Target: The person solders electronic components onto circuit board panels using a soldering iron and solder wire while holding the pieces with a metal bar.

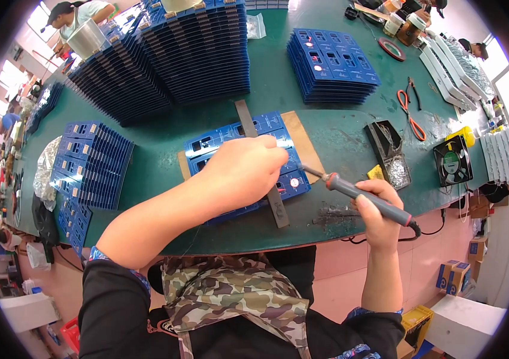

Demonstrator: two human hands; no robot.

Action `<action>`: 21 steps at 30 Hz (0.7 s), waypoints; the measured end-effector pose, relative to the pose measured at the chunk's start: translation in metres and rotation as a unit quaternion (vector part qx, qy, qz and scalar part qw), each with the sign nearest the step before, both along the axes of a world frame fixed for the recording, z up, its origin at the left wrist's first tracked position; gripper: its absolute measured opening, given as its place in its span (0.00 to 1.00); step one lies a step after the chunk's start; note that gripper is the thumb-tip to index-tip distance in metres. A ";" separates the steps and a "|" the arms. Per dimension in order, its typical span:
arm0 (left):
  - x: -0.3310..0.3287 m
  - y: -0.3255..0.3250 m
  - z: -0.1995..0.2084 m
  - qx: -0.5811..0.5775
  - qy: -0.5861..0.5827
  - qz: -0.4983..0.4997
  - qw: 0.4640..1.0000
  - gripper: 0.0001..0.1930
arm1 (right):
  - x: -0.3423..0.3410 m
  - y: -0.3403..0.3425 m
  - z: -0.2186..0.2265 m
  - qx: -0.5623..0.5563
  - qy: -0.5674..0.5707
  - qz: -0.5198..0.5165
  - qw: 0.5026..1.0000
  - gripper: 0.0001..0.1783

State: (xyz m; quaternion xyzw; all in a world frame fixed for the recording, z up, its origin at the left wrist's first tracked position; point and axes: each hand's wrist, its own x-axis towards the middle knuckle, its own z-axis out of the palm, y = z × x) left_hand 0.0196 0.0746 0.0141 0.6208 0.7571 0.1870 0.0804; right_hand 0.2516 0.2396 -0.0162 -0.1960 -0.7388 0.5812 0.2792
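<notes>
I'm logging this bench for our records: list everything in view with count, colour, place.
Table: one, green, across the middle.
Board panel: one, blue, table centre.
Metal bar: one, grey, across the panel.
Sheet: one, brown, beneath the panel.
Board stacks: at least four, blue, left and back.
Soldering iron: one, grey, right of the panel.
Tray: one, black, beyond the iron.
Sponge: one, yellow, beside the tray.
Hand tool: one, red handles, right.
Fan: one, black, right end.
Cartons: several, brown, lower right.
Apron: one, camouflage, bottom centre.
Other people: several, varied clothing, edges.
Left hand: one, bare, over the panel.
Right hand: one, bare, gripping the iron.
</notes>
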 end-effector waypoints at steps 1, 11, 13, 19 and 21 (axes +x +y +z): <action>0.000 -0.012 0.005 0.001 0.001 0.003 1.000 0.04 | 0.003 -0.004 0.005 -0.010 0.024 -0.036 0.999 0.11; -0.026 -0.148 -0.014 0.231 -0.557 0.224 0.766 0.06 | 0.012 -0.036 0.001 -0.013 0.152 0.018 0.988 0.21; -0.017 -0.138 -0.021 0.258 -0.328 0.200 0.886 0.10 | -0.012 -0.053 -0.006 0.086 0.100 -0.007 0.991 0.25; -0.019 -0.095 -0.018 0.117 -0.041 -0.016 0.992 0.14 | -0.077 -0.080 0.005 0.335 -0.047 -0.017 0.941 0.28; -0.021 -0.082 -0.023 0.054 -0.012 -0.073 0.996 0.16 | -0.084 -0.085 0.005 0.368 -0.053 -0.018 0.928 0.27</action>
